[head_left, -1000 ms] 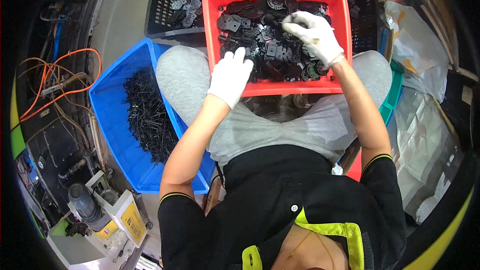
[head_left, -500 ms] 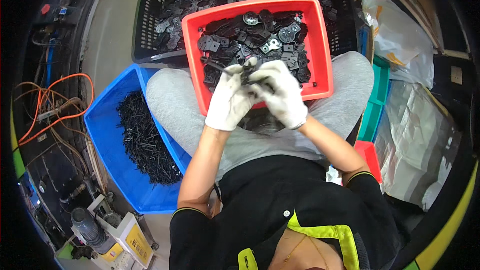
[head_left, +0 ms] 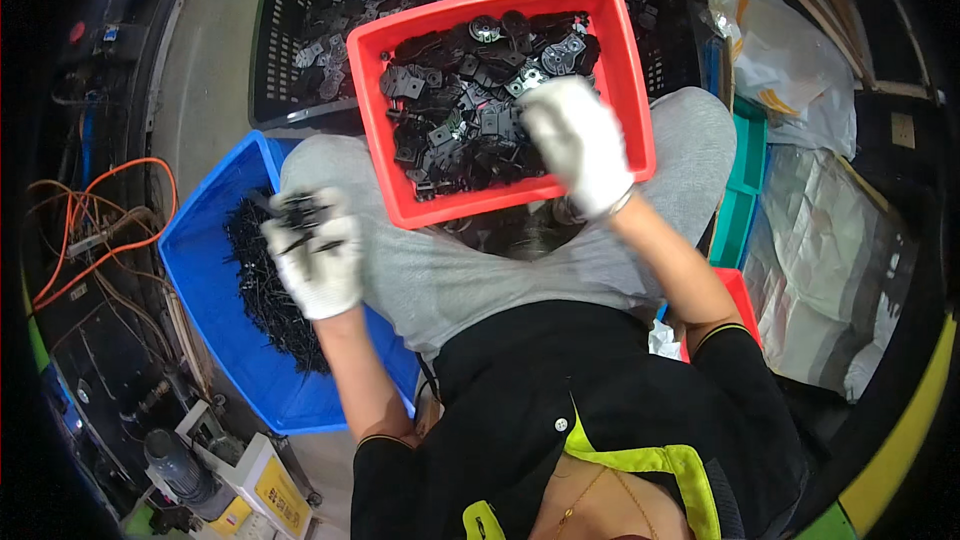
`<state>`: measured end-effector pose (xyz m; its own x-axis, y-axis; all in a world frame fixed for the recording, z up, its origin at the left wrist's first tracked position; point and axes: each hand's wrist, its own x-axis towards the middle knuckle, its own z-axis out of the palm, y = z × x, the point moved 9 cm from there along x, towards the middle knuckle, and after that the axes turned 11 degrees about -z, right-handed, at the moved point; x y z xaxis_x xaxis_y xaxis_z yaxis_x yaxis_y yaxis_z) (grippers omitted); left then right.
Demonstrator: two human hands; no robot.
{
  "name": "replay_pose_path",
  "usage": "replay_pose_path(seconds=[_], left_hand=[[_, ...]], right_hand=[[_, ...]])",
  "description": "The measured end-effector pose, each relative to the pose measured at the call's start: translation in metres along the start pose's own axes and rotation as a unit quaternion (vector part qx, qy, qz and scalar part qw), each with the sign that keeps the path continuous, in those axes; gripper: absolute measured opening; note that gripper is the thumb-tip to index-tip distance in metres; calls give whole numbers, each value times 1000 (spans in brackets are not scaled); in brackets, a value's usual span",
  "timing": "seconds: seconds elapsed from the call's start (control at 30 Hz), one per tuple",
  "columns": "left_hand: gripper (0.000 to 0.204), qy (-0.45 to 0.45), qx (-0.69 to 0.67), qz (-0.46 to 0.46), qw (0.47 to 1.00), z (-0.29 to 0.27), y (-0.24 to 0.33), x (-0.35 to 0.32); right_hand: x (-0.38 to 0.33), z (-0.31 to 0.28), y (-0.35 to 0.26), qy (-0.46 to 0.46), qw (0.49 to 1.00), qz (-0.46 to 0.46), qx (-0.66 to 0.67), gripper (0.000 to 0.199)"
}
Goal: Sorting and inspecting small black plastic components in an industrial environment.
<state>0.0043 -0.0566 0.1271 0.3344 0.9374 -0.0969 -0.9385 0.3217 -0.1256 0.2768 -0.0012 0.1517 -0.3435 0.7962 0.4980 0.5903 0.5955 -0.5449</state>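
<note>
My left hand (head_left: pixel 318 255), in a white glove, is over the right side of the blue bin (head_left: pixel 215 315). Its fingers are curled round a few small black parts (head_left: pixel 302 215), blurred by motion. Beneath it lie many thin black pin-like pieces (head_left: pixel 275 305). My right hand (head_left: pixel 580 150), gloved too, reaches over the right side of the red tub (head_left: pixel 470 210) in my lap. Motion smears its fingers, and what they hold, if anything, cannot be made out. Flat black and silvery metal plates (head_left: pixel 470 130) fill the tub.
Beyond the tub stands a black crate (head_left: pixel 290 85) with more metal plates. Right of my leg are teal trays (head_left: pixel 745 155), a small red container (head_left: pixel 738 305) and plastic sacks (head_left: pixel 815 250). Orange cable (head_left: pixel 170 180) and a small machine (head_left: pixel 245 485) lie to the left.
My hands were together over the tub, working on dark parts. They have parted: the left swung to the blue bin with black parts, the right moved slightly right and stayed over the tub.
</note>
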Motion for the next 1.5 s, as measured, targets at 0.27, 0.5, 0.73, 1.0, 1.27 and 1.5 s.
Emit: replay_pose_path(seconds=[0.27, 0.5, 0.73, 1.0, 1.27, 1.5], left_hand=[[73, 600, 683, 233, 346, -36, 243, -205], [54, 645, 758, -4, -95, -20, 227, -189], [37, 451, 832, 310, 90, 12, 207, -116], [37, 506, 838, 203, 29, -27, 234, -154], [40, 233, 785, 0, 575, -4, -79, 40], [18, 232, 549, 57, 801, -43, -104, 49]], right_hand=[[-25, 6, 112, -136, 960, 128, -211, 15], [-24, -18, 94, -114, 943, 140, -280, 10], [-30, -35, 97, -84, 979, 187, 2, 15], [-37, -8, 73, -135, 966, 206, 72, 13], [-66, -2, 67, 49, 907, 344, 237, 14], [-25, 24, -18, -22, 936, 134, 326, 14]])
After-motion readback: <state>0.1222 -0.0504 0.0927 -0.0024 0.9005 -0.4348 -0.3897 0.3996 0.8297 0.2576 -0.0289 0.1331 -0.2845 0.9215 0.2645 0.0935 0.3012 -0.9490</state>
